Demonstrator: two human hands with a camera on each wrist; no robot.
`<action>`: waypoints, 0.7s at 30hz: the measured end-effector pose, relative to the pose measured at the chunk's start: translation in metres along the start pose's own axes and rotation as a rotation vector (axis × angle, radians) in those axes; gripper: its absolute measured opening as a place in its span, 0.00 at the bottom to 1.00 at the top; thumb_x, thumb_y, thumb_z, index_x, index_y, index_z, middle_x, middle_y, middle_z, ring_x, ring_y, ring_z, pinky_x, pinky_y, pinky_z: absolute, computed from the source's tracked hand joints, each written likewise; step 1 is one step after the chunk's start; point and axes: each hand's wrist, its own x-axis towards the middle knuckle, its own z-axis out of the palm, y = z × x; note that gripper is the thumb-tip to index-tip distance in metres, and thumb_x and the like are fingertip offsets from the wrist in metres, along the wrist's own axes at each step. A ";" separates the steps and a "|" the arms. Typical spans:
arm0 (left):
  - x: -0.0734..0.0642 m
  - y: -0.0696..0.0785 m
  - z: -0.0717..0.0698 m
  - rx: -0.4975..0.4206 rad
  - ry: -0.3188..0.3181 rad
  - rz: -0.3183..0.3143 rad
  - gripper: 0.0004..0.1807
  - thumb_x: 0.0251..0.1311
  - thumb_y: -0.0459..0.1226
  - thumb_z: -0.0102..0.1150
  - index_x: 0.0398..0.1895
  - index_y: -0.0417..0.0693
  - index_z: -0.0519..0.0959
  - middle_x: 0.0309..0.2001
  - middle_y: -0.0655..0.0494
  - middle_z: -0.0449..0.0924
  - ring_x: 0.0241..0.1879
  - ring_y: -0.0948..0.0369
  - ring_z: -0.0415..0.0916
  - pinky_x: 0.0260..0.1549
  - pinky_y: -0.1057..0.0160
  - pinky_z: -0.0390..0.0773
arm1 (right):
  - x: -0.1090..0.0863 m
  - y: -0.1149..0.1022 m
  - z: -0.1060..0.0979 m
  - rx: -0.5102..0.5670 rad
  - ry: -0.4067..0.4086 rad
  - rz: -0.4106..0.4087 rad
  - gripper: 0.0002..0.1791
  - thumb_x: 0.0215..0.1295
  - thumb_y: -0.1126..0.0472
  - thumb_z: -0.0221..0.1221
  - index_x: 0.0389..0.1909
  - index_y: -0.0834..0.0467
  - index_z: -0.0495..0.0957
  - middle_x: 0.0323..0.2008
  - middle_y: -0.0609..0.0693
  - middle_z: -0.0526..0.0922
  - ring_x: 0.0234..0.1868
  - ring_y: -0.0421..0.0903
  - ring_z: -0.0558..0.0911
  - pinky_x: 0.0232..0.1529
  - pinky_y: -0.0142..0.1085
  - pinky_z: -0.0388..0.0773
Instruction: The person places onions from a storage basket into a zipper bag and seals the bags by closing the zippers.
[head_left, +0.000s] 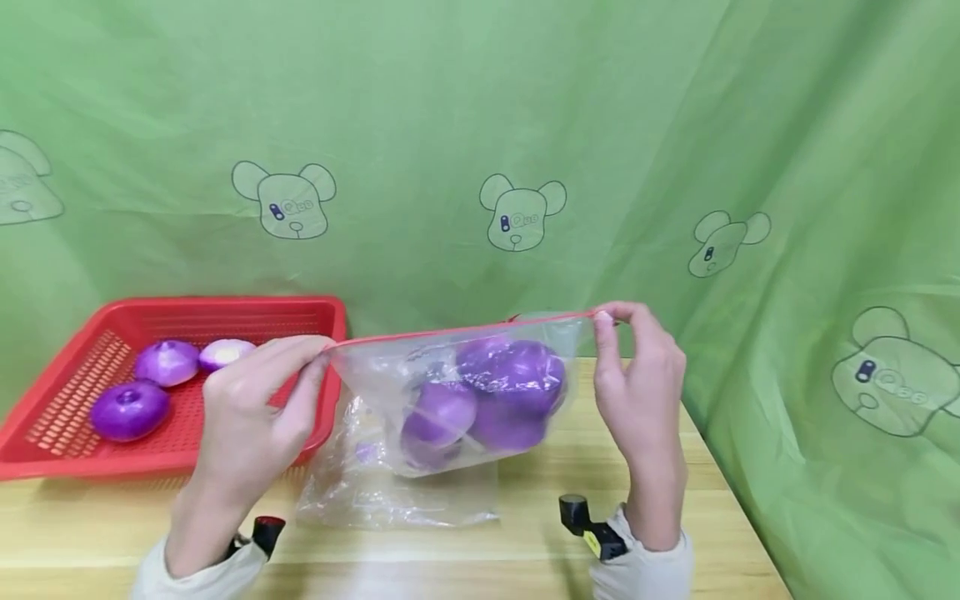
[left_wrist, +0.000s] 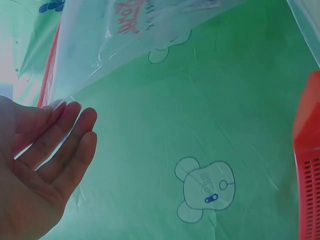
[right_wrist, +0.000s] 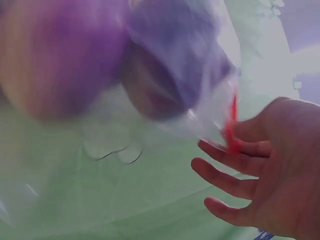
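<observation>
Onions [head_left: 517,371], purple and glossy, hang inside a clear plastic bag [head_left: 367,367] held up between two hands. Left hand [head_left: 258,417] pinches the left end of its red top strip [head_left: 442,333] between thumb and forefinger; right hand [head_left: 645,392] pinches the right end the same way. On both hands, the other fingers are off the strip, as the wrist views show. The strip runs almost straight from one hand to the other, a little higher on the right; whether it is sealed cannot be told. The bagged onions bunch below the strip, nearer the right hand than the left, with none touched directly by fingers. Red lettering [left_wrist: 129,16] shows on the plastic in the left wrist view.

Beneath and slightly left of the bag, a sheet of crinkled clear plastic [head_left: 397,504] lies on the wooden table [head_left: 420,571]. To the left stands a red basket [head_left: 225,304] with slotted sides, just beyond the left hand; three loose onions [head_left: 130,411] sit in it, one near and two farther back. Green cloth [head_left: 420,100] printed with mouse-like heads hangs along the far and right sides.
</observation>
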 end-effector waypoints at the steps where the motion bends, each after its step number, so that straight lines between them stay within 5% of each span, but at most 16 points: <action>1: 0.001 0.001 0.001 -0.005 0.000 0.005 0.09 0.57 0.28 0.62 0.40 0.37 0.87 0.38 0.48 0.88 0.38 0.53 0.86 0.51 0.77 0.75 | -0.001 -0.004 -0.003 0.028 0.018 0.024 0.12 0.75 0.62 0.54 0.46 0.69 0.77 0.44 0.59 0.84 0.51 0.51 0.81 0.58 0.42 0.75; 6: -0.001 0.005 0.003 0.011 -0.106 -0.043 0.10 0.57 0.29 0.66 0.43 0.41 0.86 0.38 0.54 0.88 0.35 0.60 0.85 0.45 0.77 0.77 | -0.002 -0.007 -0.011 0.102 0.138 0.062 0.14 0.77 0.62 0.50 0.47 0.72 0.72 0.36 0.53 0.81 0.36 0.40 0.78 0.38 0.24 0.77; 9: -0.004 0.007 0.010 0.030 -0.266 -0.109 0.11 0.60 0.30 0.66 0.46 0.45 0.85 0.36 0.59 0.86 0.28 0.66 0.79 0.35 0.74 0.78 | 0.004 0.004 -0.024 0.034 0.198 0.091 0.14 0.76 0.62 0.50 0.47 0.71 0.72 0.32 0.46 0.77 0.29 0.39 0.74 0.29 0.23 0.72; 12: -0.008 0.008 0.021 0.055 -0.459 -0.140 0.09 0.64 0.34 0.63 0.47 0.49 0.84 0.34 0.63 0.84 0.25 0.71 0.73 0.27 0.70 0.78 | 0.015 0.021 -0.037 -0.030 0.199 0.187 0.14 0.76 0.59 0.50 0.49 0.68 0.73 0.34 0.44 0.77 0.31 0.38 0.75 0.30 0.22 0.73; 17: -0.020 0.004 0.046 0.025 -0.674 -0.150 0.07 0.67 0.38 0.61 0.45 0.52 0.84 0.36 0.66 0.84 0.30 0.71 0.77 0.31 0.66 0.80 | 0.034 0.074 -0.049 -0.117 -0.033 0.407 0.19 0.78 0.54 0.45 0.57 0.65 0.71 0.42 0.54 0.78 0.33 0.43 0.76 0.27 0.26 0.77; 21: -0.036 -0.004 0.071 0.003 -0.822 -0.164 0.07 0.65 0.35 0.62 0.44 0.48 0.83 0.38 0.61 0.85 0.36 0.64 0.81 0.37 0.61 0.82 | 0.041 0.137 -0.040 -0.148 -0.253 0.499 0.21 0.79 0.57 0.42 0.61 0.68 0.67 0.44 0.64 0.77 0.32 0.49 0.78 0.25 0.32 0.81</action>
